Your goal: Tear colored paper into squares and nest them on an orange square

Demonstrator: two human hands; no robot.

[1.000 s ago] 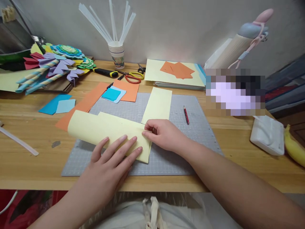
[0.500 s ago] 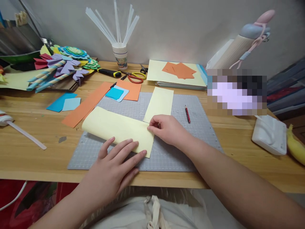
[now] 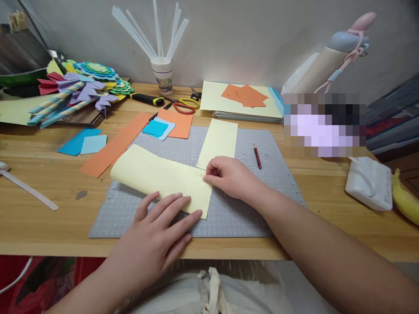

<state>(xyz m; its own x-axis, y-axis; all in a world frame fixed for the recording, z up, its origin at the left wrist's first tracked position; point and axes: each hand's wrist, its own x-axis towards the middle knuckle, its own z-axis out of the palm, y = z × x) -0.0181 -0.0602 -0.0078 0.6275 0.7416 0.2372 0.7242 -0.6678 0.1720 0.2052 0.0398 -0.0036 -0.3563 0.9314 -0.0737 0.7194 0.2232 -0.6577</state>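
Note:
A pale yellow sheet of paper (image 3: 160,172) lies bent over on itself on the grey cutting mat (image 3: 258,218), with its left end curving up in a loose fold. My left hand (image 3: 162,233) rests with spread fingers along the sheet's near edge. At the sheet's far right corner, my right hand (image 3: 229,176) pinches the paper between thumb and forefinger. Just behind that corner is a smaller yellow paper piece (image 3: 219,139), flat on the mat. A short red and black pencil (image 3: 257,157) lies to the right.
Orange strips (image 3: 114,146), blue paper squares (image 3: 155,127) and scissors (image 3: 185,104) lie behind and left. A paper cup (image 3: 163,78) holds white sticks. Paper flowers (image 3: 78,87) are at the left, a glue gun's stick (image 3: 29,189) nearer. A white box (image 3: 368,183) and banana (image 3: 406,198) stand right.
The view has shifted slightly, so the things at the left sit a little farther left. Both hands keep nearly the same place on the yellow sheet.

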